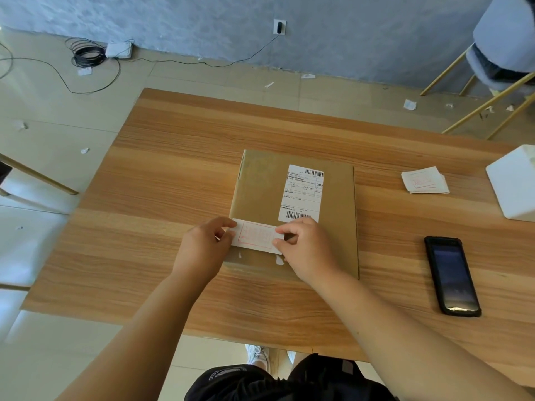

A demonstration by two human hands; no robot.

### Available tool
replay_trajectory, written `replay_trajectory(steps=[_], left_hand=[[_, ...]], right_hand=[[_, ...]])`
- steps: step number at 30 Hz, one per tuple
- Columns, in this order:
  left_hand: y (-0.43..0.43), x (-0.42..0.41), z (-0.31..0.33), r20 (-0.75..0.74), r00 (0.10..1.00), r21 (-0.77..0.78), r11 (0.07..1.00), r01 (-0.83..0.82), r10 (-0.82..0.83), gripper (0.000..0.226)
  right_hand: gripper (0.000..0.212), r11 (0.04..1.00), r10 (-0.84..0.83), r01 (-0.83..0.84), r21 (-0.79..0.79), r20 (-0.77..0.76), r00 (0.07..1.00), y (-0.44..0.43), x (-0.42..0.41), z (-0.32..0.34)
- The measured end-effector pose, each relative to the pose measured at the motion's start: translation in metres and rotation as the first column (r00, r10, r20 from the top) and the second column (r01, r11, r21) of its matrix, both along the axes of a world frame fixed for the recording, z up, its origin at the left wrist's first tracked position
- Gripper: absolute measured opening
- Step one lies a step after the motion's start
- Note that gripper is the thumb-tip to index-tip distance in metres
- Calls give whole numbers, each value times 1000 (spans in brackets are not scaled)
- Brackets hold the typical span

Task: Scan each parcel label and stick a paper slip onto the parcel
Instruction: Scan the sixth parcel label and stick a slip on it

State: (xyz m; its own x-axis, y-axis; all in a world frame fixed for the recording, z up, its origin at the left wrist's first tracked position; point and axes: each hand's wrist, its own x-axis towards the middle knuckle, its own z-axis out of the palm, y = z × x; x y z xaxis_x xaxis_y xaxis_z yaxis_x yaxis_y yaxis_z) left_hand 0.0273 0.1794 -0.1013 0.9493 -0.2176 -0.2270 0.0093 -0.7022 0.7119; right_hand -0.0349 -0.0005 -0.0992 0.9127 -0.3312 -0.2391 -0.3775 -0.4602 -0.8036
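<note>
slip [256, 236] between both hands, on parcel [333, 241] near edge | left hand [202, 246] pinches left end | right hand [304, 247] pinches right end

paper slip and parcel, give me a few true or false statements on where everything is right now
1. The left hand and the right hand each pinch one end of the paper slip. True.
2. The paper slip lies at the far edge of the parcel, beyond the shipping label. False: it is over the near left part, on the near side of the label.
3. The black handheld device lies on the table right of the parcel, in neither hand. True.
4. The stack of slips sits on the parcel. False: it lies on the table, right of the parcel and apart from it.
5. The parcel lies flat with its shipping label facing up. True.
</note>
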Motion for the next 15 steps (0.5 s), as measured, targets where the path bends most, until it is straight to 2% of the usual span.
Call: replay_trajectory(steps=[8,11,15], left_hand=[[5,1,-4,170,979,87,992,97,-110,24],[7,0,-8,150,982,75,992,104,-114,28],[12,-1,-14,101,985,51,990,134,-139,33]], right_hand=[[29,964,121,-138,-227,-86,989,0,4,3],[38,885,180,-224,-408,-146,973,0,3,5],[48,867,208,-248,-432,-137,968,-7,-7,0]])
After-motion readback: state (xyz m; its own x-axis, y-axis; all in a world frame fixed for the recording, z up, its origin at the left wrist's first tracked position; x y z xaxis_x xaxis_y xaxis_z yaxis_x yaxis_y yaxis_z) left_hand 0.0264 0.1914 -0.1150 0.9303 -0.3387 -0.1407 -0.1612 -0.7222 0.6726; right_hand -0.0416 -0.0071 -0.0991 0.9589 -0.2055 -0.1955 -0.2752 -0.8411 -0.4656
